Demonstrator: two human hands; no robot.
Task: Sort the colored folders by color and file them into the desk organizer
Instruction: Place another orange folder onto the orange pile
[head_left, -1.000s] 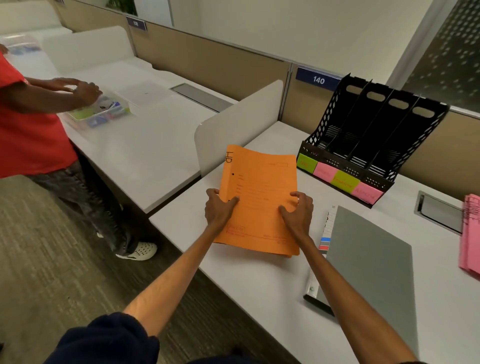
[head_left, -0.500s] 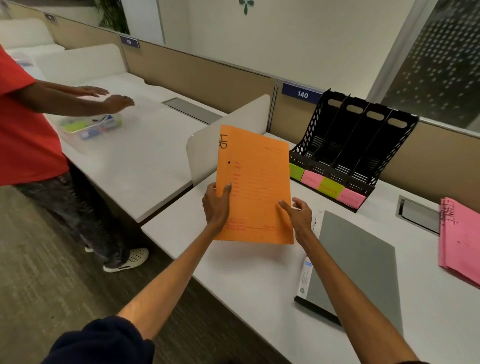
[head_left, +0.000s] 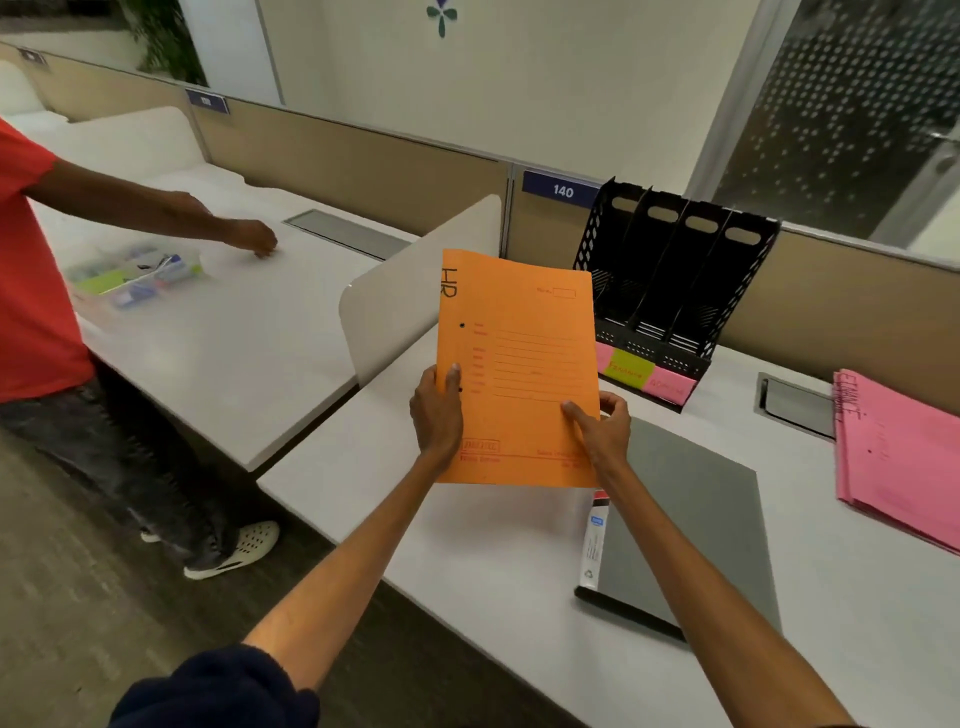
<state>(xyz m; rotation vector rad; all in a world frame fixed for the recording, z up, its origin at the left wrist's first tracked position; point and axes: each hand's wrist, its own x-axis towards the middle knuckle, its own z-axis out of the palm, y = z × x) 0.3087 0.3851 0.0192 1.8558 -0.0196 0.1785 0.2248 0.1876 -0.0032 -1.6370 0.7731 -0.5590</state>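
Note:
An orange folder (head_left: 519, 358) marked "HR" is held upright above the white desk (head_left: 467, 561). My left hand (head_left: 436, 415) grips its left edge and my right hand (head_left: 602, 431) pinches its lower right edge. Behind and to the right stands the black desk organizer (head_left: 670, 280) with several slots, its front carrying green and pink labels (head_left: 647, 376); the folder hides its leftmost label. A stack of pink folders (head_left: 898, 457) lies at the desk's right edge.
A grey folder (head_left: 685, 525) with a white spine lies flat near my right arm. A white divider panel (head_left: 395, 306) separates this desk from the left one, where a person in a red shirt (head_left: 36, 270) reaches beside a clear box (head_left: 135, 275). A cable hatch (head_left: 795, 405) sits behind.
Both hands lifted the orange folder off the desk and tipped it upright, closer to the organizer. The other person's arm swept right across the left desk.

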